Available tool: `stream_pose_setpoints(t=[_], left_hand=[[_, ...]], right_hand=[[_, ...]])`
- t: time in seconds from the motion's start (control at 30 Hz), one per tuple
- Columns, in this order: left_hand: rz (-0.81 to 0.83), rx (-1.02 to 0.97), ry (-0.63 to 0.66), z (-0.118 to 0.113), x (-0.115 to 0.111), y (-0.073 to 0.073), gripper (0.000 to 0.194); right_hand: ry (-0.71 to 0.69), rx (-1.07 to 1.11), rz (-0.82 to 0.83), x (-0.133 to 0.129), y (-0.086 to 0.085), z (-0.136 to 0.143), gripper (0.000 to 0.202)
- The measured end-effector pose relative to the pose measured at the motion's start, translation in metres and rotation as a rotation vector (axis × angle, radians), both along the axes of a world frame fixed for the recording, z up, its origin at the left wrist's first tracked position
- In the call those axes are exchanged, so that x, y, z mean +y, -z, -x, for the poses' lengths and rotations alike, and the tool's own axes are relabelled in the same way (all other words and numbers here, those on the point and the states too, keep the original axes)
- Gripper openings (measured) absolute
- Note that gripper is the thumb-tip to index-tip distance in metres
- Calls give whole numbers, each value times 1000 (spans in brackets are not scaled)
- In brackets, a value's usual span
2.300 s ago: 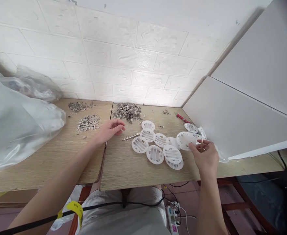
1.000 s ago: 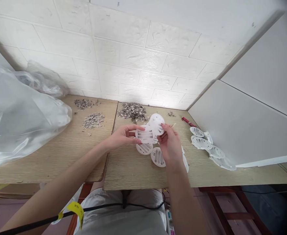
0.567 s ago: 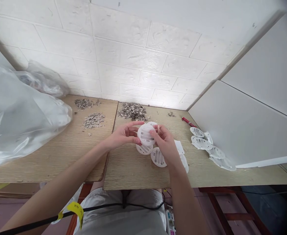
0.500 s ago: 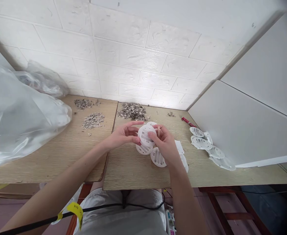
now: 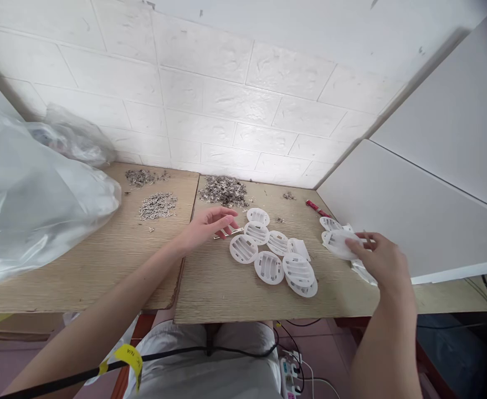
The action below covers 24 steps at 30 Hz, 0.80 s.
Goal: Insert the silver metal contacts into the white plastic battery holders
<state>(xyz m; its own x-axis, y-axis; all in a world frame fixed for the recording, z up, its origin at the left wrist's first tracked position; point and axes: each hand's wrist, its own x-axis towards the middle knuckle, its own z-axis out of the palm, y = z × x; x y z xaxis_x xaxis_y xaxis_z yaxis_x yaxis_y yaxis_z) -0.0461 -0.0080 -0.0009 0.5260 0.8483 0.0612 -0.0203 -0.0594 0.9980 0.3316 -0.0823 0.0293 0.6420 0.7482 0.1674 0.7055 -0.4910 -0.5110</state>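
Wall across 12 o'clock. Table in front of it. Clear bag fills 9 to 10 o'clock.

Right hand out at 3 o'clock: grip pinched on the near edge of one white disc, held over others in the side batch. I can't tell if it touches them. Left hand near centre, fingers loosely curled over the tweezers; can't tell if that grip has them or just hovers.

Middle batch sits centre to 4 o'clock: about eight white pieces, some overlapping, one tilted. Several show metal at the slot ends, so I'd call those at least part-fitted. Too small to confirm any is complete; side batch overlaps too much to count.

Red tube at 1 o'clock. Loose metal bits: big pile at 12, flatter pile at 11, strays near 1. Plenty unused.
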Motion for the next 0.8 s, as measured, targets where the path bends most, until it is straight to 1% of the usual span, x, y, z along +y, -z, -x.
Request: stream_pose_setpoints(t=[0.03, 0.1, 0.27, 0.4, 0.5, 0.53, 0.6, 0.7, 0.8], left_hand=[[-5, 19, 0, 0, 0, 1, 45], [-15, 50, -2, 0, 1, 2, 44], [-14, 84, -12, 1, 2, 4, 44], [-6, 94, -13, 2, 2, 4, 43], [-7, 93, -15, 2, 2, 4, 43], [-7, 94, -13, 2, 2, 5, 43], [-3, 99, -11, 3, 3, 6, 42], [7, 95, -12, 3, 3, 6, 41], [10, 100, -18, 3, 2, 5, 40]], right_hand=[[-19, -27, 36, -3, 2, -4, 28], [-50, -48, 56, -8, 6, -6, 28], [-17, -81, -8, -16, 15, 2, 32], [-7, -87, -137, -12, 10, 1, 29], [89, -73, -225, -3, 2, -9, 36], [117, -83, -221, 0, 0, -13, 39], [126, -142, -146, 5, -2, -19, 43], [77, -251, 9, 7, -2, -23, 44], [34, -292, 63, 5, 1, -24, 42]])
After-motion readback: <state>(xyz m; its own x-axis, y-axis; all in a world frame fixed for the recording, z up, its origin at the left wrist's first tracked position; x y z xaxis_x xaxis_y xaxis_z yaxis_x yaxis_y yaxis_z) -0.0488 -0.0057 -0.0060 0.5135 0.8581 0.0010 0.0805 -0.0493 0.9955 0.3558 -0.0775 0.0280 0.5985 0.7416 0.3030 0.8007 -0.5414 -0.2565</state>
